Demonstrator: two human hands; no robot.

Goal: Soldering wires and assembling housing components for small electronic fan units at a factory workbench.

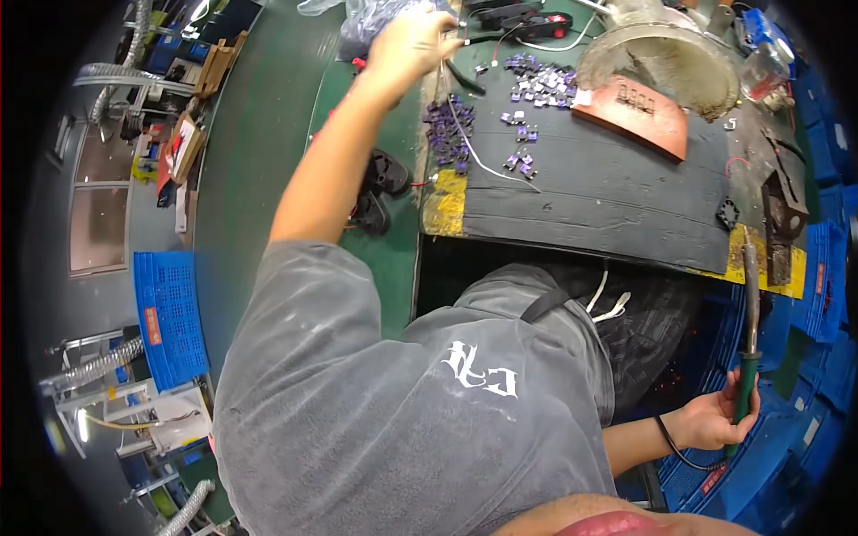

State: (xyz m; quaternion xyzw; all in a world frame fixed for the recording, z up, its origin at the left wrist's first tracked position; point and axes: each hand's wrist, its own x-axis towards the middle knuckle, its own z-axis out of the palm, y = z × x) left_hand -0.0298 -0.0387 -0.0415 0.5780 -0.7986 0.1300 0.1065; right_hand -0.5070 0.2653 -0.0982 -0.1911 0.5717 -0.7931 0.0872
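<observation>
One grey shirt [393, 393] filled the near middle; right hand [718, 420], near right, gripped one soldering iron [752, 344]; left hand [409, 49], far side, curled near one plastic bag [362, 31], its hold unclear.

The left hand [411, 46] is blurry; what it touches is hard to tell. The far plastic bag [365, 30] is cut off at the edge. The purple bits [445, 134] are too small to make out. The right hand [715, 422] hides part of the green handle [745, 384].
</observation>
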